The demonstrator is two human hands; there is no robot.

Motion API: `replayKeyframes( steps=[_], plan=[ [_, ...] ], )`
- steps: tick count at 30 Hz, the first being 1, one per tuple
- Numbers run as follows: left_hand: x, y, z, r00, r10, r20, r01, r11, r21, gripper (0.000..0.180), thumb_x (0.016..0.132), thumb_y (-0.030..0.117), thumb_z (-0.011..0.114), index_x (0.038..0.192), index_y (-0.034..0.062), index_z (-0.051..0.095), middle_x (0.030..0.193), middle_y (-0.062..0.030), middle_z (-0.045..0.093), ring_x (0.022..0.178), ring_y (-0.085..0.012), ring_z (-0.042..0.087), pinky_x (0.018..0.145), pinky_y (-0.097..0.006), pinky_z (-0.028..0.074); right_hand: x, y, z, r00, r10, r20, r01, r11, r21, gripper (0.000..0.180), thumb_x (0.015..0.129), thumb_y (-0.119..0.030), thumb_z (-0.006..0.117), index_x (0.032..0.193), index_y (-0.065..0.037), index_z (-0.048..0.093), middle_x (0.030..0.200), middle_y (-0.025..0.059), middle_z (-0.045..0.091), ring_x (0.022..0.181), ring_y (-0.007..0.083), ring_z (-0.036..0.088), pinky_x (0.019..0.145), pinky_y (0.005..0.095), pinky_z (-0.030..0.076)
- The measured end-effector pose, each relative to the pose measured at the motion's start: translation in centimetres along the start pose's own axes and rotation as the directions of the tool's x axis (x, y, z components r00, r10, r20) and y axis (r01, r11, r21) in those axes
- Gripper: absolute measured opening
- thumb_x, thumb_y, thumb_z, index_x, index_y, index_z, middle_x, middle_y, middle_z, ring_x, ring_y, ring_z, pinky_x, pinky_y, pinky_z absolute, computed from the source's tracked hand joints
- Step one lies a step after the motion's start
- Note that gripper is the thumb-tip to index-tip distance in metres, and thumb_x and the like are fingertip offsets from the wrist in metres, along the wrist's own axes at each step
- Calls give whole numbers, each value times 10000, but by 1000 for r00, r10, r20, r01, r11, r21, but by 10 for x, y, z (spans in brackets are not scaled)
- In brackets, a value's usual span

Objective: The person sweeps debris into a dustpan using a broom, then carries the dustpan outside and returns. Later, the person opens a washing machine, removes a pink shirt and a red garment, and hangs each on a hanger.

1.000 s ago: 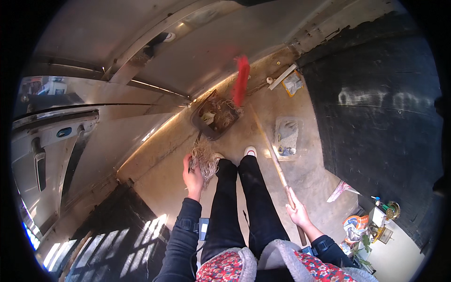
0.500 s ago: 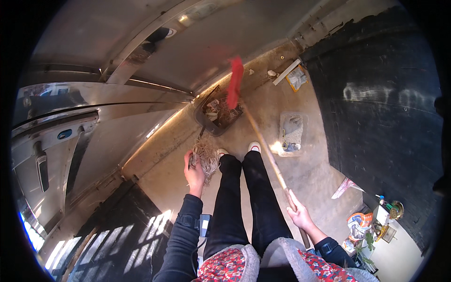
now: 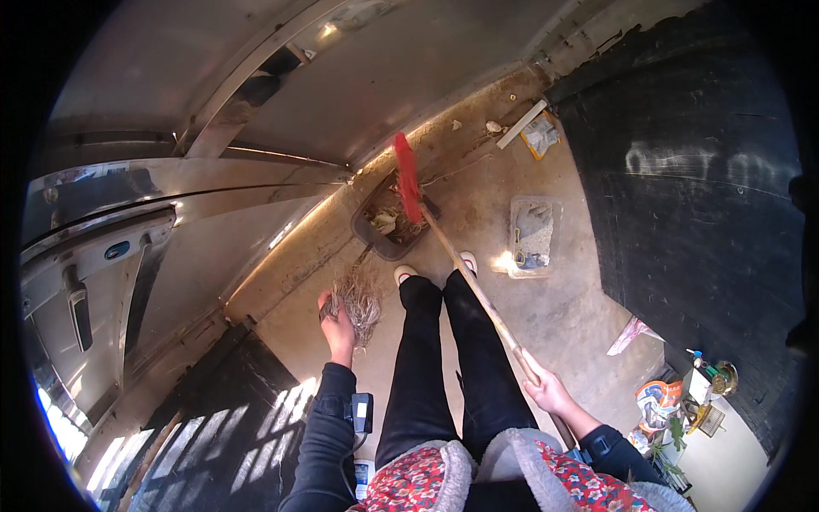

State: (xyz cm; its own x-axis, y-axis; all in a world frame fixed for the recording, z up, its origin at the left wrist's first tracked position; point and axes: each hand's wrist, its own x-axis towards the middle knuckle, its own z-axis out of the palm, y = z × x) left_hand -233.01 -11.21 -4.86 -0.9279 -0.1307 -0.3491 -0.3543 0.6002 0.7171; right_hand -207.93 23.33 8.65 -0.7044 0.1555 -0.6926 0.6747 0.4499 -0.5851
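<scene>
My left hand (image 3: 339,324) is closed around a tangled bundle of dry straw-like fibres (image 3: 358,300), held out to the left of my legs. My right hand (image 3: 546,391) grips the wooden handle (image 3: 478,294) of a broom whose red head (image 3: 407,175) lies across a dark dustpan (image 3: 386,226) filled with rubbish. The dustpan lies on the concrete floor just ahead of my white shoes (image 3: 435,269), close to the metal wall.
A curved metal wall (image 3: 256,102) with a door handle (image 3: 77,307) runs along the left. A dark wall (image 3: 691,196) stands to the right. A flat tray of debris (image 3: 533,235), a yellow packet (image 3: 539,136) and scraps lie on the floor; bottles and bags (image 3: 674,401) sit lower right.
The view has shifted, so the dustpan and broom head now sit a little lower and closer to my feet. Both hands keep their holds.
</scene>
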Motion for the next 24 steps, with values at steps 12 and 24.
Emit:
replayKeyframes(
  steps=[12, 24],
  plan=[
    [-7, -9, 7, 1000, -6, -27, 3, 996, -89, 252, 959, 75, 494, 1202, 9, 489, 1129, -104, 574, 1070, -188, 539, 954, -297, 400, 111, -3, -28, 925, 325, -196, -178, 828, 531, 732, 866, -28, 499, 1516, -222, 222, 926, 78, 632, 518, 99, 490, 487, 252, 453],
    [-4, -14, 6, 999, -24, -23, 22, 998, -61, 236, 952, 89, 518, 1175, 13, 511, 1076, -107, 593, 1018, -188, 555, 914, -302, 422, 67, 9, -50, 906, 380, -185, -294, 881, 372, 750, 838, -22, 487, 1510, -251, 247, 923, 83, 637, 492, 111, 483, 465, 266, 435]
  ],
)
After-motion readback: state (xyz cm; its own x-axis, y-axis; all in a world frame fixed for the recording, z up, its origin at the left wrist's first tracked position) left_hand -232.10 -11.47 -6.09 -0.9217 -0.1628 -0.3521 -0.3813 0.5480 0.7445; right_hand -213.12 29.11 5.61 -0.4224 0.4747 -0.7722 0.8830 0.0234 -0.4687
